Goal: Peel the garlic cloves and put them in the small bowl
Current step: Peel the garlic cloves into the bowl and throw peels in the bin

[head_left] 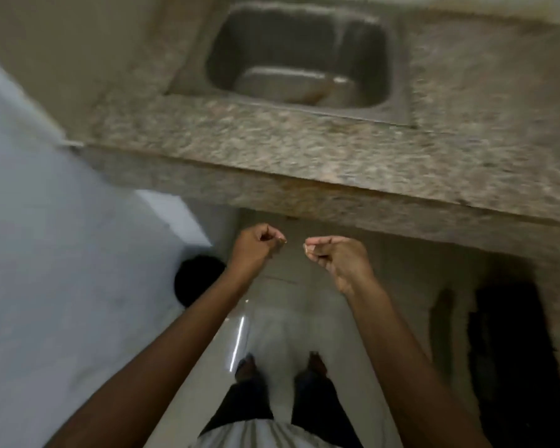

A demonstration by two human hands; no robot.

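Note:
My left hand [256, 245] and my right hand [335, 258] are held close together below the counter's front edge, fingers curled. A tiny pale bit [306, 249] is pinched at my right fingertips. Another pale speck [284, 241] shows at my left fingertips. The frame is blurred, so I cannot tell whether these bits are garlic clove or skin. The small bowl is not in view.
A speckled granite counter [272, 150] runs across the view, with a steel sink [398, 92] set into it. A white surface [46, 237] fills the left. On the tiled floor [282, 318] are a dark round thing [196, 279] and my feet. Under the counter at the right is a dark space [511, 350].

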